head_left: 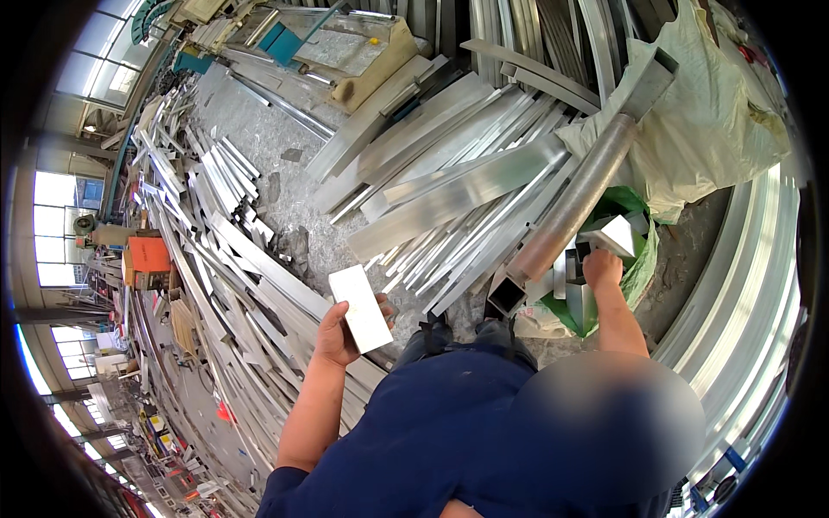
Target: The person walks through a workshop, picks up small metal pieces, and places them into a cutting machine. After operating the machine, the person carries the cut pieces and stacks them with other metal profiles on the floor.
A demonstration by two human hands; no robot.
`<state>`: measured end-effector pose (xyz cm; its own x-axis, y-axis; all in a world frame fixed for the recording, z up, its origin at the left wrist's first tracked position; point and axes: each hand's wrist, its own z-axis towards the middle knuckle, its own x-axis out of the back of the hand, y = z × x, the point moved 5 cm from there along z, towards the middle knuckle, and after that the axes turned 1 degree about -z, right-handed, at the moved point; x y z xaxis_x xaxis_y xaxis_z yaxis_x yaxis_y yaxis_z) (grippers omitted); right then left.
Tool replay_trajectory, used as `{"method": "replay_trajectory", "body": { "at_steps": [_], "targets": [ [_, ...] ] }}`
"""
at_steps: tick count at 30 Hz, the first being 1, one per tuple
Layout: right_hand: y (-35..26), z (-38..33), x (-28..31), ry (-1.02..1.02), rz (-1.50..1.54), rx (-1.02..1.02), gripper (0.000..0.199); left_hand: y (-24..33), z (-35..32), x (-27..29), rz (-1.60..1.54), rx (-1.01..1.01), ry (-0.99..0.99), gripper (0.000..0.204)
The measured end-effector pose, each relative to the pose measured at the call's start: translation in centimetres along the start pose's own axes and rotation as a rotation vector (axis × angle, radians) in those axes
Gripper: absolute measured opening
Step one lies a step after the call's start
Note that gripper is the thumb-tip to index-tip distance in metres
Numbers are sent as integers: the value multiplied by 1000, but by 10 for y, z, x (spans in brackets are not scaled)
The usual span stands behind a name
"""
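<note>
My left hand (335,333) is closed around a short, pale rectangular block (361,308), thumb on one side and fingertips showing on the other. It looks like a cut length of aluminium box tube. Over at the right, my right hand (602,269) is down at the mouth of a green woven sack (643,274), fingers curled against a short square aluminium tube piece (617,233); its fingertips are partly hidden. Another short tube piece (582,304) stands in the sack below that hand.
A long round pipe (579,190) and an open-ended square tube (508,295) lie beside the sack. Flat aluminium bars (458,194) cover the floor ahead. Piled offcuts (250,276) run along the left, long profiles (743,276) along the right. A pale sheet (704,112) lies beyond the sack.
</note>
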<state>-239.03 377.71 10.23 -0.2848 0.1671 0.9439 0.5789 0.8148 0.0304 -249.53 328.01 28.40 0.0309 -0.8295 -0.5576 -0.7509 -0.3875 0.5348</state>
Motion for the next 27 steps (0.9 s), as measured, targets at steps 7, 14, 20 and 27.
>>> {"method": "replay_trajectory", "body": {
  "at_steps": [7, 14, 20, 27],
  "targets": [
    [-8, -27, 70, -92, 33, 27, 30, -16, 16, -19, -8, 73, -114, 65],
    [13, -47, 70, 55, 107, 57, 28, -16, 31, -18, -3, 114, -180, 58],
    [7, -61, 89, -26, 121, 77, 29, -14, 39, -32, -29, 148, -178, 57],
    [51, -69, 107, 49, 556, -76, 26, -16, 32, -32, 34, 79, -130, 61]
  ]
}}
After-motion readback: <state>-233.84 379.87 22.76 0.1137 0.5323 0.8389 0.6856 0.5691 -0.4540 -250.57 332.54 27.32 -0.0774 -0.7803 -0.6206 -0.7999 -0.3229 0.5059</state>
